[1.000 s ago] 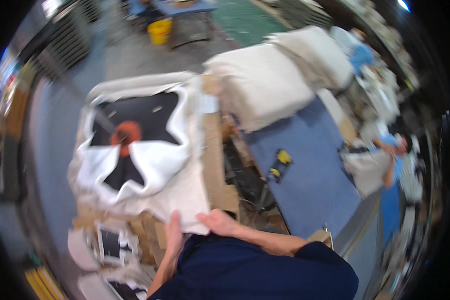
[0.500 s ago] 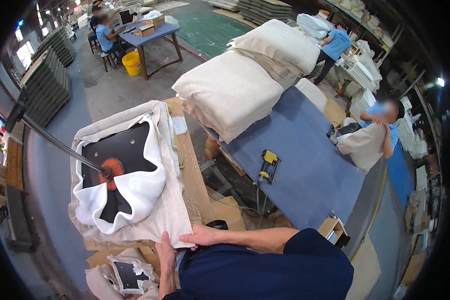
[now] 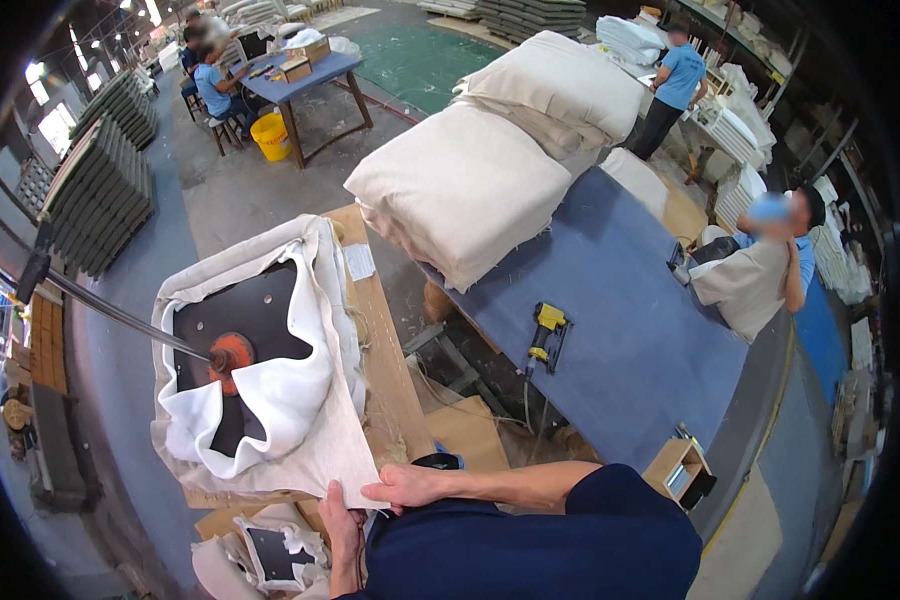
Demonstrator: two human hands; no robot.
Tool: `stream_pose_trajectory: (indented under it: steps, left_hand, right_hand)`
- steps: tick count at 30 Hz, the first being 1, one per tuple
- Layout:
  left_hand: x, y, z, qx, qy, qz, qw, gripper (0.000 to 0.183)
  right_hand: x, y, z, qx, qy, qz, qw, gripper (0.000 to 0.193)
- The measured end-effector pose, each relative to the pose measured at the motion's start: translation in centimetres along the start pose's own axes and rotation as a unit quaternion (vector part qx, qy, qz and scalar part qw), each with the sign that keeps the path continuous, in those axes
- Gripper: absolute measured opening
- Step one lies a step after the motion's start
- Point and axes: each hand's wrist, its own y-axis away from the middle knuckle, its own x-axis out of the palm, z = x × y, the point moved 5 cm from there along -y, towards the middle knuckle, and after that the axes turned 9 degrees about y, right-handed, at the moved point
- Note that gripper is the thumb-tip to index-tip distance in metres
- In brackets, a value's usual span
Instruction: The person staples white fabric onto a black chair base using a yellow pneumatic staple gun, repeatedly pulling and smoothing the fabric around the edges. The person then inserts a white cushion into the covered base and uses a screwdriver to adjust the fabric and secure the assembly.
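Both hands pinch the near right corner of a beige fabric cover. My left hand grips the corner's tip with its thumb on top, and my right hand is closed on the edge just beside it. The cover lies spread around a black panel with holes in it. White padding is folded in over the panel and stands up in waves. On the panel rests an orange round pad at the end of a metal rod. Fingers under the fabric are hidden.
Right of the wooden board stands a blue table bearing a yellow and black staple gun and stacked beige cushions. A small wooden box sits at its near edge. Below left lies another covered piece. Co-workers are farther off.
The whole view has shifted slightly. Both hands keep their hold on the fabric corner, now drawn out a little farther. The co-worker at the back right stands more upright.
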Motion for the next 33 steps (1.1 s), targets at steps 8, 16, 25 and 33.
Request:
stream_pose_trajectory:
  steps: [8, 16, 25, 33]
  left_hand:
    - [-0.3, 0.3, -0.5, -0.015, -0.016, 0.004, 1.000, 0.046]
    - [-1.4, 1.0, -1.5, -0.080, 0.021, 0.117, 0.990, 0.050]
    - [-25.4, -3.9, -3.3, -0.025, 0.046, -0.169, 0.984, 0.042]
    - [-39.4, -2.1, -7.9, 0.016, 0.124, -0.285, 0.950, 0.051]
  right_hand:
    - [0.0, 0.4, 0.9, 0.009, 0.010, 0.002, 1.000, 0.059]
    - [-2.0, 1.3, 3.0, 0.041, -0.072, -0.029, 0.996, 0.056]
    - [-8.7, 0.1, 5.7, 0.032, -0.325, -0.290, 0.900, 0.029]
    - [-18.1, -3.4, -0.8, -0.029, -0.449, -0.480, 0.753, 0.036]
